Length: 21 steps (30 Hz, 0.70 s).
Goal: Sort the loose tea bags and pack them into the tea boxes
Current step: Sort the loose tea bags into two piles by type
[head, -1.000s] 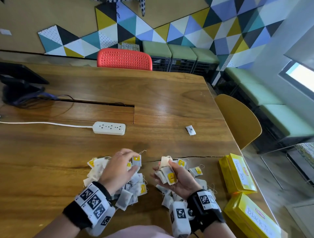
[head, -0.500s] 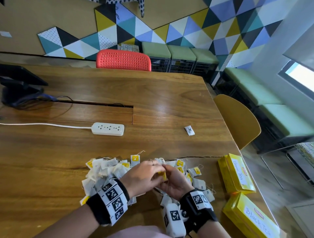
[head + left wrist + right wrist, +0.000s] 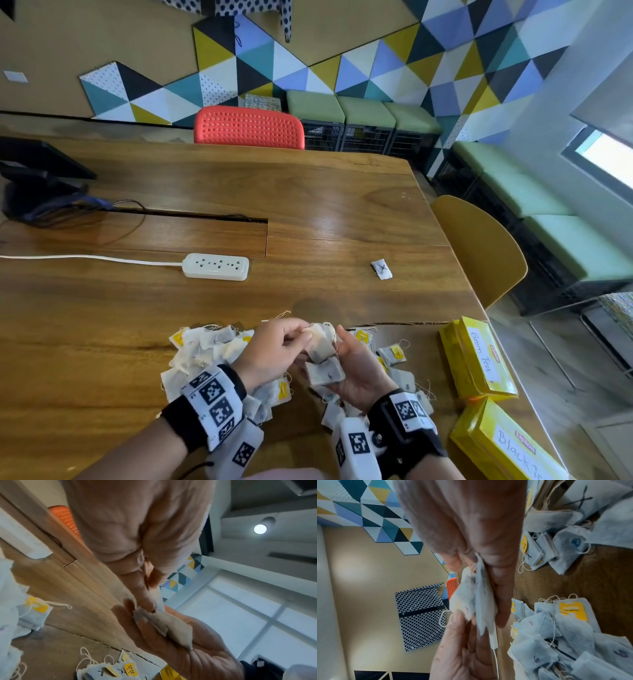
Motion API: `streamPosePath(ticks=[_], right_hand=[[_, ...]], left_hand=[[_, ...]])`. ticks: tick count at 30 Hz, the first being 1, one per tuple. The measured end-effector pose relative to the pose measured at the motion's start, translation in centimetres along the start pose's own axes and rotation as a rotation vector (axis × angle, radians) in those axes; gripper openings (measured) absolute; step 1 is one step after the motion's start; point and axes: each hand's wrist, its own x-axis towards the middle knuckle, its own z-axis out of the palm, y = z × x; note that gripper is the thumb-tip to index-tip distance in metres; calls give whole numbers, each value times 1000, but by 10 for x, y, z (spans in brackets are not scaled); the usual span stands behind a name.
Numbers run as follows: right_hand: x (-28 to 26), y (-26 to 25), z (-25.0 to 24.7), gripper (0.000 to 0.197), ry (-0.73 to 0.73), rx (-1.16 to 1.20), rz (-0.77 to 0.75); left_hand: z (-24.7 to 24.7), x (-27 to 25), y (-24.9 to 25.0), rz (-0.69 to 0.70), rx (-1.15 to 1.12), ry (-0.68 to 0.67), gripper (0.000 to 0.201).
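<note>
Loose tea bags lie in two heaps at the near table edge, a left heap (image 3: 205,349) and a right heap (image 3: 394,356); several bear yellow tags (image 3: 573,609). My right hand (image 3: 352,363) holds a small stack of tea bags (image 3: 323,371) in its palm, thumb and fingers curled round them (image 3: 477,599). My left hand (image 3: 294,341) meets it from the left and pinches the top corner of one bag (image 3: 145,611) in that stack. Two yellow tea boxes lie at the right: "Green Tea" (image 3: 479,359) and, nearer, "Black Tea" (image 3: 510,448).
A lone tea bag marked with an X (image 3: 381,269) lies further out on the wooden table (image 3: 325,205). A white power strip (image 3: 215,266) and its cable sit mid-table, with a dark device (image 3: 37,185) at far left. A yellow chair (image 3: 479,246) stands by the right edge.
My left hand left the left heap and came across to the right hand. It now pinches a bag in the stack that the right hand holds.
</note>
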Motion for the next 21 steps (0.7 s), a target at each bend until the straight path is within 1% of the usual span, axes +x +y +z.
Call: streamPosePath(ticks=[2, 4, 6, 9, 12, 14, 17, 21], right_hand=[[0, -1, -1, 65, -16, -20, -6], [2, -1, -4, 63, -4, -18, 0], [3, -1, -3, 60, 6, -14, 6], [4, 0, -2, 58, -2, -2, 24], [5, 3, -5, 61, 11, 54, 58], [7, 3, -8, 57, 63, 68, 44], [7, 2, -14, 55, 124, 70, 29], [4, 0, -15, 50, 163, 47, 2]], left_hand=[[-2, 0, 1, -124, -182, -24, 16], [-3, -2, 4, -217, -349, -26, 17], [-5, -2, 4, -268, -425, -15, 18], [-10, -4, 4, -285, -449, -1, 18], [-21, -6, 2, -271, -373, 67, 16], [-32, -8, -7, -249, -309, 115, 17], [-51, -14, -23, -192, -60, 147, 15], [-63, -27, -40, -202, 232, 156, 20]])
